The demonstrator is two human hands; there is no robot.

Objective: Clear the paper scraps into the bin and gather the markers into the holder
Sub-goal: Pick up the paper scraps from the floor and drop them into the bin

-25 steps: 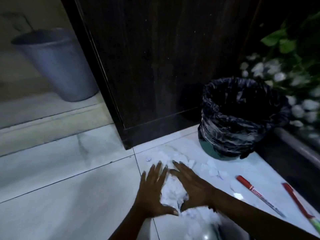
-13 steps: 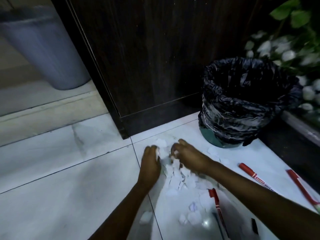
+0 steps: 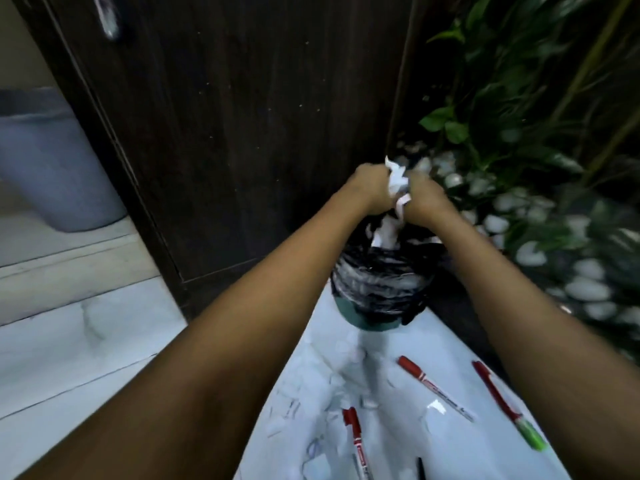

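left hand [image 3: 369, 188] + right hand [image 3: 424, 199]: closed together on paper scraps [image 3: 396, 183] | above bin [image 3: 377, 289] | three markers [image 3: 433, 388] on floor [image 3: 69, 358]

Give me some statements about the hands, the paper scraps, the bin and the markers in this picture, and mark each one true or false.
1. Both hands, left hand and right hand, hold paper scraps above the bin. True.
2. The bin has no liner. False: a black bag lines it.
3. All markers are already gathered. False: red markers lie on the floor.
4. Some loose scraps remain on the floor. True.
5. The bin lies tipped over. False: it stands upright.
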